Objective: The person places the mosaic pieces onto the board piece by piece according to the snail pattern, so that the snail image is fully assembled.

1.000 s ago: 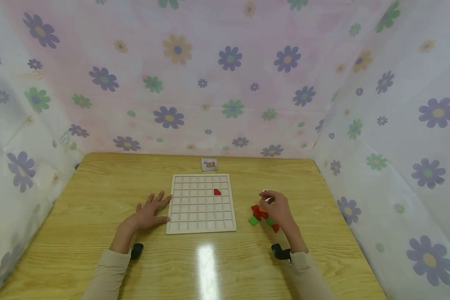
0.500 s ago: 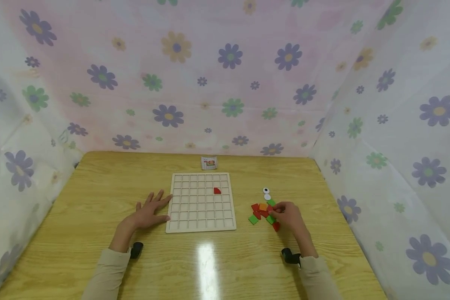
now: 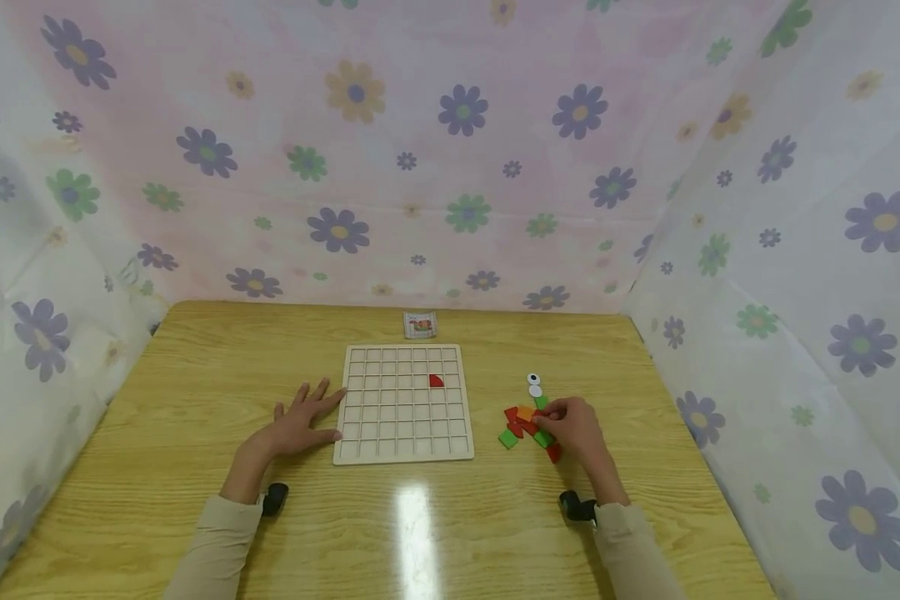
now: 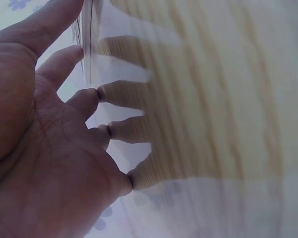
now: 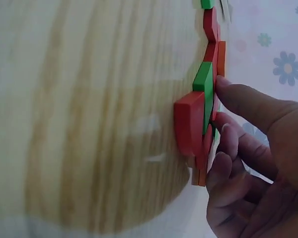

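Observation:
My left hand [image 3: 297,425] lies with spread fingers at the left edge of a pale wooden grid board [image 3: 401,457]. In the left wrist view, the thumb and a fingertip meet the board's edge [image 4: 87,54]. One red quarter-round tile [image 3: 437,381] sits in a cell at the board's upper right. To the right of the board, my right hand [image 3: 579,429] reaches into a loose pile of tiles, thumb and forefinger pinching a red tile [image 5: 216,101]. Beside it are a green tile [image 5: 203,91], another red tile [image 5: 188,124] and an orange tile [image 3: 524,413]. The fingers partly hide the pile.
A white round tile [image 3: 536,391] and an eye-marked round tile [image 3: 534,379] lie behind the pile. A small picture card [image 3: 420,325] lies beyond the board. Flowered sheets [image 3: 390,192] enclose the back and sides of the wooden table [image 3: 232,358].
My right hand has come down and back from beside the round tiles to the red tiles, uncovering the round ones. It has shifted slightly in the last half second. My left hand stays put.

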### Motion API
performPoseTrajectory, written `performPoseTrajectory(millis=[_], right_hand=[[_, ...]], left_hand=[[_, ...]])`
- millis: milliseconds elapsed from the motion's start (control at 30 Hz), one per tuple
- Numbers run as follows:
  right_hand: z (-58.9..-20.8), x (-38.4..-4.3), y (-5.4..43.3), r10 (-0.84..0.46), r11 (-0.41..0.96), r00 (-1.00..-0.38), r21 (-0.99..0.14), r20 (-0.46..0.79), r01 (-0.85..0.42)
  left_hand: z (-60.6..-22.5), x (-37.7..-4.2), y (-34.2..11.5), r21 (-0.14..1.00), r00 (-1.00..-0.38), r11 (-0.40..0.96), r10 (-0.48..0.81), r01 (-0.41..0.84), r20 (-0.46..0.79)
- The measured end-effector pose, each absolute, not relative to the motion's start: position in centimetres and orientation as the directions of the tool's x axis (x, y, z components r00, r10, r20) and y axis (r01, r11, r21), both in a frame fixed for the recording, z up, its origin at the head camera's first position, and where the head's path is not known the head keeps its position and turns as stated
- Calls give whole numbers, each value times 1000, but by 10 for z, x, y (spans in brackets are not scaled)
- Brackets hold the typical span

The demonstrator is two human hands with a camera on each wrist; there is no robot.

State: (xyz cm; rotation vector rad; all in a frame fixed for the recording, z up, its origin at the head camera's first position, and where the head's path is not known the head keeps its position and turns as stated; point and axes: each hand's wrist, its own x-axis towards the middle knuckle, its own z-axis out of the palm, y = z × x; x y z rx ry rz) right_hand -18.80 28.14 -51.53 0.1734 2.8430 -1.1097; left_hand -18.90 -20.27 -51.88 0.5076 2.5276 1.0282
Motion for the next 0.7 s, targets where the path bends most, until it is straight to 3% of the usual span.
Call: performPoseTrajectory(millis=[400, 700], right_hand=[[-517, -191, 278, 56, 712, -990, -690, -131, 131], [-521, -197, 274, 15, 730, -1000, -683, -19, 24]], left_hand=[[-520, -190, -204, 710, -870, 677, 452, 193, -194], [-520, -190, -204, 713, -871, 672, 456, 201, -183]])
